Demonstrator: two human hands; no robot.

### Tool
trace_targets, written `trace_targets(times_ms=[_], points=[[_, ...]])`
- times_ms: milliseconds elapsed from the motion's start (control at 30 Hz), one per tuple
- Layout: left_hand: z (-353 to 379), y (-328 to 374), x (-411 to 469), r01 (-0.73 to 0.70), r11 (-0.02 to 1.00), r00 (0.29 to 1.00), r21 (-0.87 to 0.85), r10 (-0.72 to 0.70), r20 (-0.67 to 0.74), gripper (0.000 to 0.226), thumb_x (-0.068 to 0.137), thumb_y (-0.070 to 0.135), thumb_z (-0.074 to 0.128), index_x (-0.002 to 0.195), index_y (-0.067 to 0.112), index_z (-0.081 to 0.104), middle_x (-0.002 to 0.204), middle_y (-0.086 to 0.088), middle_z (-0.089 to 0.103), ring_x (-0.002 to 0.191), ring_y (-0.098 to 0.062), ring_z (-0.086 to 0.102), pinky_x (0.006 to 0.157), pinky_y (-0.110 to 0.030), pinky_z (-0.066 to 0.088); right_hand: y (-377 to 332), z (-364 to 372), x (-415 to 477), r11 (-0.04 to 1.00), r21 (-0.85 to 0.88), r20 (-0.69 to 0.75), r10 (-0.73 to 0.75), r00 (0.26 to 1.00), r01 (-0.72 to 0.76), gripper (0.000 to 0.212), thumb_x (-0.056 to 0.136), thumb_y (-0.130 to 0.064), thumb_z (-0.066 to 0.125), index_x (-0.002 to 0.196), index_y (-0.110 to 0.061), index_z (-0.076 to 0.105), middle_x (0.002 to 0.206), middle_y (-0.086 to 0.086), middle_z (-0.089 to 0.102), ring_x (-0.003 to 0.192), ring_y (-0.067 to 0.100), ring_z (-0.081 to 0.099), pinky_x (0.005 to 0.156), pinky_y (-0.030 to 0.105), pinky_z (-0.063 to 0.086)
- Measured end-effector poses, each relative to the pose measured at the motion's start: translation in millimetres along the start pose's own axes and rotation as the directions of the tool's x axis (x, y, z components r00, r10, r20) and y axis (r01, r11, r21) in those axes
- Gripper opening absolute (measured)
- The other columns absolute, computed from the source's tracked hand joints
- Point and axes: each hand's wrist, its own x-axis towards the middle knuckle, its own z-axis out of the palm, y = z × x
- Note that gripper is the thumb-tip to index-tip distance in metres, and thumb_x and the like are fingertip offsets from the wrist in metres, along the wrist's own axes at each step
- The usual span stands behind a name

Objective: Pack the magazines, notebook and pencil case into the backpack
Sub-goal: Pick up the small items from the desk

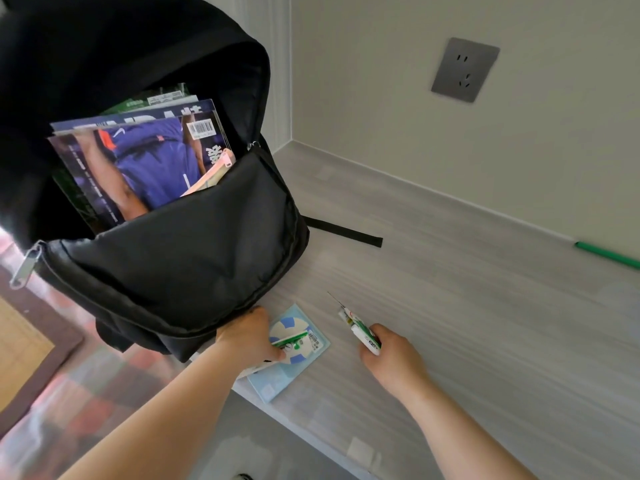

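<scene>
Pale-blue notebook (294,362) is lying flat under my left hand (251,336), grip pressing a green pen, apparently; right hand (388,358) is clutching pens (360,332), backpack (180,258) up-left.

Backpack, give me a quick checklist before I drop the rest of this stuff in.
1. Backpack main compartment unzipped and open: ok.
2. Magazines already inside, standing upright: ok.
3. Room left beside the magazines: cannot tell.
4. Right hand grips the pens firmly: ok.
5. Left hand has the light blue notebook lifted: not ok, it lies on the desk.
6. Green pen by the wall collected: not ok.
</scene>
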Motion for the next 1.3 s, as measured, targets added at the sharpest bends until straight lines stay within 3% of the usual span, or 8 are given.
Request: trace_targets(times_ms=[167, 267, 400, 533, 733, 1000, 1167, 1300], points=[[-2, 5, 0, -0.025, 0.999, 0.993, -0.045, 0.030, 0.112, 0.068, 0.061, 0.049, 0.074, 0.106, 0.012, 0.041, 0.115, -0.003, 0.052, 0.106, -0.021, 0.052, 0.079, -0.028, 0.042, -4, 9, 5, 0.989, 0.142, -0.032, 0.055, 0.998, -0.050, 0.033, 0.083, -0.022, 0.054, 0.056, -0.022, 0.035, 0.053, -0.006, 0.041, 0.062, 0.023, 0.043, 0.052, 0.027, 0.029], [-7, 6, -2, -0.032, 0.950, 0.986, -0.312, 0.082, 0.148, 0.052, 0.066, 0.035, 0.076, 0.096, 0.015, 0.038, 0.101, 0.000, 0.053, 0.084, -0.013, 0.051, 0.062, -0.020, 0.040, -8, 13, 8, 0.942, 0.321, -0.011, 0.110, 0.994, -0.101, 0.017, 0.078, -0.025, 0.064, 0.070, -0.017, 0.052, 0.064, -0.003, 0.051, 0.064, 0.020, 0.049, 0.058, 0.027, 0.036], [-3, 11, -14, -0.003, 0.592, 0.988, -0.806, 0.124, 0.088, 0.033, 0.068, 0.016, 0.077, 0.072, 0.016, 0.045, 0.072, 0.004, 0.054, 0.061, -0.006, 0.051, 0.045, -0.014, 0.040, -18, 6, 13, 0.802, 0.569, -0.005, 0.227, 0.974, -0.184, 0.032, 0.077, -0.024, 0.069, 0.098, -0.003, 0.060, 0.066, 0.001, 0.053, 0.059, 0.018, 0.050, 0.055, 0.023, 0.038], [-26, 20, -23, -0.084, 0.271, 0.995, -0.959, 0.070, -0.067, 0.020, 0.072, 0.007, 0.073, 0.070, 0.012, 0.053, 0.072, -0.004, 0.064, 0.057, -0.013, 0.061, 0.051, -0.024, 0.053, -40, -9, 16, 0.688, 0.695, 0.139, 0.157, 0.978, -0.209, 0.016, 0.083, -0.035, 0.061, 0.083, -0.019, 0.058, 0.036, -0.011, 0.053, 0.029, 0.000, 0.039, 0.031, 0.013, 0.029], [-69, 26, -36, -0.447, 0.442, 0.893, -0.778, 0.179, -0.412, 0.031, 0.070, 0.019, 0.074, 0.075, 0.040, 0.053, 0.072, 0.018, 0.062, 0.061, 0.021, 0.057, 0.044, 0.000, 0.041, -97, -33, 26, 0.573, 0.817, 0.158, -0.131, 0.979, -0.055, 0.010, 0.081, -0.016, 0.063, 0.075, -0.024, 0.062, 0.047, -0.016, 0.068, 0.040, -0.004, 0.059, 0.037, 0.008, 0.041], [-102, 1, -32, -0.579, 0.513, 0.785, -0.634, 0.140, -0.604, 0.041, 0.070, 0.019, 0.075, 0.079, 0.045, 0.045, 0.072, 0.029, 0.050, 0.064, 0.036, 0.044, 0.048, 0.008, 0.034, -144, -43, 43, 0.482, 0.876, 0.199, -0.361, 0.911, 0.000, 0.016, 0.081, -0.005, 0.059, 0.082, -0.018, 0.069, 0.068, -0.004, 0.075, 0.064, 0.010, 0.071, 0.060, 0.024, 0.059], [-132, -21, -48, -0.662, 0.408, 0.732, -0.628, 0.174, -0.658, 0.034, 0.064, 0.049, 0.066, 0.095, 0.039, 0.056, 0.082, 0.026, 0.061, 0.075, 0.021, 0.058, 0.059, 0.000, 0.046, -174, -50, 53, 0.441, 0.891, 0.140, -0.484, 0.864, 0.103, 0.019, 0.072, -0.006, 0.062, 0.086, -0.017, 0.068, 0.074, -0.003, 0.076, 0.070, 0.012, 0.071, 0.067, 0.025, 0.060], [-151, -47, -60, -0.603, 0.680, 0.654, -0.417, 0.122, -0.746, 0.076, 0.055, 0.072, 0.033, 0.114, 0.029, 0.054, 0.096, 0.027, 0.056, 0.086, 0.005, 0.054, 0.070, -0.016, 0.047, -186, -68, 62, 0.395, 0.899, 0.032, -0.488, 0.872, 0.188, 0.020, 0.060, -0.011, 0.064, 0.079, -0.017, 0.068, 0.065, -0.004, 0.075, 0.063, 0.009, 0.071, 0.055, 0.020, 0.057]])
